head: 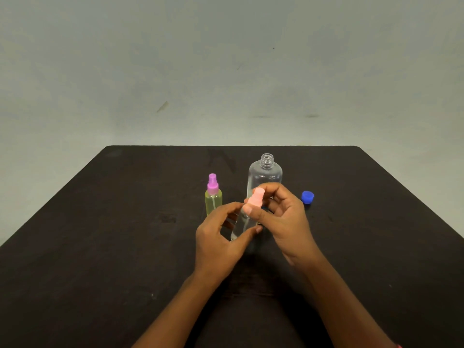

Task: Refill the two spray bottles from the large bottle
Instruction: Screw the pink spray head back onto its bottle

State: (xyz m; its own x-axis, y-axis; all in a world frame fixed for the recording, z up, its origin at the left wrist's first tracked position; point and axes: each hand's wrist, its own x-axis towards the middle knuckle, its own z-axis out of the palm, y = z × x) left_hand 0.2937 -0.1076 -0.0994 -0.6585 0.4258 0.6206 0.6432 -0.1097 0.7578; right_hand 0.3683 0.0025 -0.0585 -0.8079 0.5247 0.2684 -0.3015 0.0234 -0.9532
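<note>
Now the left hand [216, 237] grips a clear sprayer [244, 222] by its smooth round body, tilted, just before the open big bottle [265, 174]. The right hand [283, 217] pinches its pink plastic head [254, 198]. Best keep the slick body steady and twist only the head.

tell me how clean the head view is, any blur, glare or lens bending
Head view: soft, even light, only faint shadows on the dark table; the pink sprayer top of the held spray bottle looks washed out and slightly blurred; the large bottle shows its neck threads crisply; wide-angle lens splays the table's side edges.
</note>
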